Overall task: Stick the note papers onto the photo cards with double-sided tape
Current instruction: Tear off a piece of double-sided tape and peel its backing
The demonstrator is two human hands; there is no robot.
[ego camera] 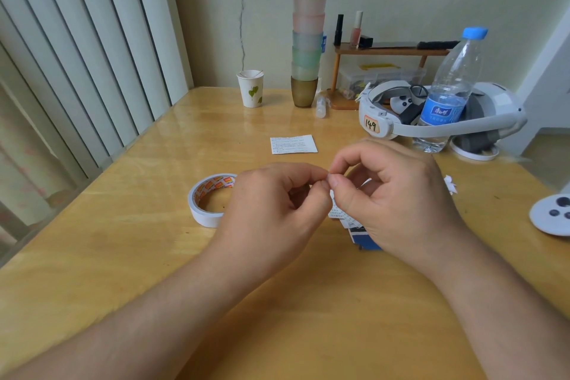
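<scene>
Both hands, the left hand (271,207) and right hand (398,194), meet fingertip to fingertip, pinching what looks like a small tape piece above the card (364,237) under the right palm; peel slowly, with the tape roll (206,200) just left and the note paper (293,144) beyond on the worktop (308,302).

Handwritten "149" on an orange-edged tag (371,125) fixed to the white headset band (431,129). Blue label (441,112) on the clear water bottle (453,83): white script, too blurred to read. Note paper (293,144) on the tabletop (154,256): fine printed lines, illegible. Tape roll (206,199) inner core: orange printed blocks, wording unreadable.
</scene>
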